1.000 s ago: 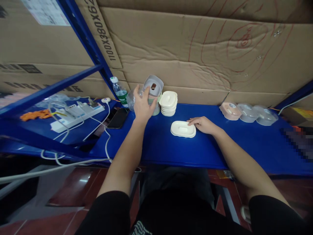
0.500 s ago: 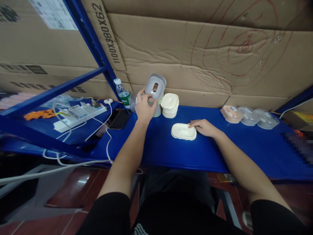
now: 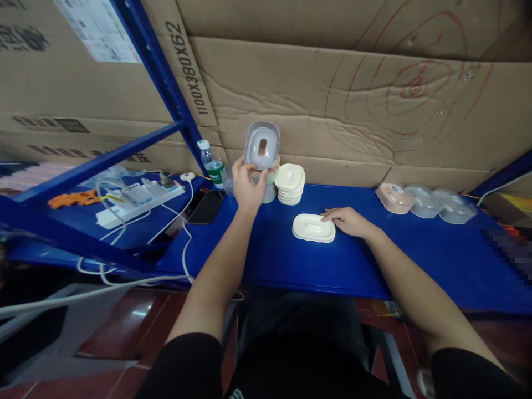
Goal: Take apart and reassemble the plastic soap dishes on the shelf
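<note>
My left hand [image 3: 248,185] pinches the near edge of a grey plastic shell [image 3: 261,158], lifted and tilted so that its hollow side and oval slot face me. Below and behind it are stacked grey and green pieces [image 3: 269,193], partly covered by the hand. On the blue table lies an oblong cream plastic tray [image 3: 312,229] with a raised bar in its middle. The fingers of my right hand [image 3: 347,220] are closed over that tray's right far edge; my thumb is hard to see. A stack of cream pieces [image 3: 290,183] stands beside the green ones.
A water bottle [image 3: 213,166], a dark phone [image 3: 206,206] and a white power strip [image 3: 139,204] with cables are at the left. Toward the right back sit a pink container [image 3: 394,199] and two clear-grey ones [image 3: 424,202]. Cardboard [image 3: 291,83] walls the back.
The grey shell in my left hand has turned a little more upright. My right hand stays at the cream tray. The whole view has shifted slightly.
</note>
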{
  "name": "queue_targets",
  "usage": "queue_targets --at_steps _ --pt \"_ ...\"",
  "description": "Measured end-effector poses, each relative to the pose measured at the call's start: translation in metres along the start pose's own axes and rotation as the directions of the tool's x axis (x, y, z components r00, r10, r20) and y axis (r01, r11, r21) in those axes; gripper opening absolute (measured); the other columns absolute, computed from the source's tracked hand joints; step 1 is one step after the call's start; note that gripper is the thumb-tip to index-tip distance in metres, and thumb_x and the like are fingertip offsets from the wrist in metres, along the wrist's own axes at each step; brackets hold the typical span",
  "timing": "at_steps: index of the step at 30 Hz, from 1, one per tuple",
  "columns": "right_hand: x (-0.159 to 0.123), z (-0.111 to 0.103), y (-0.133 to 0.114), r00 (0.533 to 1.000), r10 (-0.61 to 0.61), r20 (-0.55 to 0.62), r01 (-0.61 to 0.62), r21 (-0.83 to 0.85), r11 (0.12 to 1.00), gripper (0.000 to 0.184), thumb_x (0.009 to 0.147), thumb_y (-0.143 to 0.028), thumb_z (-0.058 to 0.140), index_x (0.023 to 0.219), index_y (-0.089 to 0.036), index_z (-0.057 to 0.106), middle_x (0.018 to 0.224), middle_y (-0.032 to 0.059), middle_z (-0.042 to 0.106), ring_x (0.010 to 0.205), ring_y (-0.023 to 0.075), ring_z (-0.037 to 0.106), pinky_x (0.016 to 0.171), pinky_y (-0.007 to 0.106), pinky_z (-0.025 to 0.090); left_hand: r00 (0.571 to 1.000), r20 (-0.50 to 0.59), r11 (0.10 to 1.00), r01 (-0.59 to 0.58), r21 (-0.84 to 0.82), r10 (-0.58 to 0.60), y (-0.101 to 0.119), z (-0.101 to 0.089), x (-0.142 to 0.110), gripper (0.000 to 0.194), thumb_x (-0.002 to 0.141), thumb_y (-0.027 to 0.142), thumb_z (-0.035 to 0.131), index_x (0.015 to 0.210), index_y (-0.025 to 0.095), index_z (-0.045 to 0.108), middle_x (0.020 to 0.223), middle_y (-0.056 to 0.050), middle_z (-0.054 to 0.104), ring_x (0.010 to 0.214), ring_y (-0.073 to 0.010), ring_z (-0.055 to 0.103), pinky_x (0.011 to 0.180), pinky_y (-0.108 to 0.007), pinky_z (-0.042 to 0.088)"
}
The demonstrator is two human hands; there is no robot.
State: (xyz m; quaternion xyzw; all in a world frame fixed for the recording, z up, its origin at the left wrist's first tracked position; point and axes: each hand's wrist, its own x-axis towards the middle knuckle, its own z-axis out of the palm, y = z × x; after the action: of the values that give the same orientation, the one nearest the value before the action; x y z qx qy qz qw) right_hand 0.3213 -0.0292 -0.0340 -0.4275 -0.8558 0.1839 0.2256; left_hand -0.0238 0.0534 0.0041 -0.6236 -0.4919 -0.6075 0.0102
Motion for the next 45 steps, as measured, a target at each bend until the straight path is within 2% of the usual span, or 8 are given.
queue_targets --at_steps 6,11,17,20,25,29,36,45 --pt "-0.005 -0.007 -0.009 0.98 0.022 -0.196 -0.017 0.023 1.0 0.066 0.098 -0.017 0.05 0.162 -0.033 0.042 0.137 0.0046 0.073 0.118 0.0232 0.074 0.108 0.048 0.058 0.992 -0.125 0.986 -0.033 -0.166 0.012 0.01 -0.005 -0.002 0.053 0.098 0.071 0.049 0.11 0.02 0.059 0.143 -0.016 0.058 0.087 -0.0146 0.068 0.074 -0.03 0.055" --pt "-0.008 -0.021 -0.016 0.897 0.085 -0.433 -0.067 0.056 0.996 0.074 0.101 -0.042 0.058 0.168 -0.031 0.028 0.141 0.0119 0.069 0.107 0.0276 0.076 0.081 0.042 0.066 0.984 0.153 0.953 -0.045 -0.301 0.095 0.035 -0.013 -0.017 0.049 0.098 0.069 0.051 0.103 0.021 0.059 0.112 -0.01 0.073 0.065 -0.0114 0.06 0.064 -0.028 0.049" --pt "-0.009 -0.03 -0.024 0.829 0.109 -0.548 -0.075 0.085 0.994 0.076 0.094 -0.065 0.061 0.157 -0.024 0.049 0.129 0.0132 0.073 0.098 0.0276 0.075 0.087 0.044 0.062 0.683 0.713 0.894 0.206 -0.399 0.161 0.068 -0.013 -0.037 0.041 0.102 0.06 0.048 0.091 0.021 0.055 0.055 0.006 0.055 0.047 -0.0109 0.05 0.052 -0.024 0.04" --pt "-0.01 -0.032 -0.032 0.836 0.17 -0.521 -0.119 0.13 0.984 0.055 0.086 -0.068 0.069 0.113 -0.02 0.076 0.094 0.0072 0.078 0.078 0.0229 0.07 0.077 0.038 0.058 0.603 0.788 0.855 0.338 -0.394 0.124 0.068 -0.005 -0.042 0.052 0.103 0.068 0.038 0.084 0.021 0.052 0.051 0.004 0.056 0.044 -0.0112 0.05 0.048 -0.025 0.039" --pt "-0.007 -0.034 -0.044 0.854 0.358 -0.377 -0.307 0.19 0.932 0.054 0.08 -0.07 0.068 0.064 -0.02 0.059 0.06 0.0008 0.06 0.058 0.015 0.053 0.056 0.029 0.038 0.589 0.799 0.806 0.412 -0.425 0.121 0.062 0.0 -0.044 0.058 0.102 0.068 0.043 0.119 0.015 0.06 0.07 -0.004 0.074 0.063 -0.0173 0.071 0.063 -0.028 0.052" --pt "-0.002 -0.031 -0.049 0.874 0.466 -0.138 -0.446 0.154 0.882 0.059 0.082 -0.075 0.061 0.061 -0.02 0.06 0.059 0.0035 0.063 0.059 0.0167 0.056 0.058 0.03 0.038 0.513 0.858 0.909 0.344 -0.235 0.028 0.065 -0.006 -0.043 0.063 0.102 0.056 0.051 0.149 0.014 0.048 0.062 0.001 0.07 0.063 -0.0197 0.072 0.07 -0.031 0.054" --pt "0.002 -0.024 -0.044 0.863 0.498 0.087 -0.488 -0.116 0.865 0.067 0.089 -0.08 0.047 0.059 -0.02 0.057 0.062 0.0058 0.064 0.06 0.0178 0.057 0.057 0.031 0.033 0.272 0.962 0.978 0.191 -0.084 0.03 0.063 -0.01 -0.041 0.043 0.105 0.048 0.04 0.121 0.017 0.065 0.068 -0.002 0.073 0.064 -0.019 0.07 0.068 -0.031 0.052" --pt "0.005 -0.017 -0.046 0.834 0.527 0.163 -0.462 -0.315 0.829 0.073 0.093 -0.082 0.039 0.068 -0.02 0.068 0.075 0.0091 0.072 0.07 0.0218 0.064 0.059 0.031 0.032 0.134 0.987 0.994 0.078 0.076 -0.086 0.051 0.001 -0.043 0.036 0.101 0.046 0.041 0.104 0.019 0.064 0.066 -0.003 0.071 0.052 -0.0167 0.061 0.052 -0.028 0.043"
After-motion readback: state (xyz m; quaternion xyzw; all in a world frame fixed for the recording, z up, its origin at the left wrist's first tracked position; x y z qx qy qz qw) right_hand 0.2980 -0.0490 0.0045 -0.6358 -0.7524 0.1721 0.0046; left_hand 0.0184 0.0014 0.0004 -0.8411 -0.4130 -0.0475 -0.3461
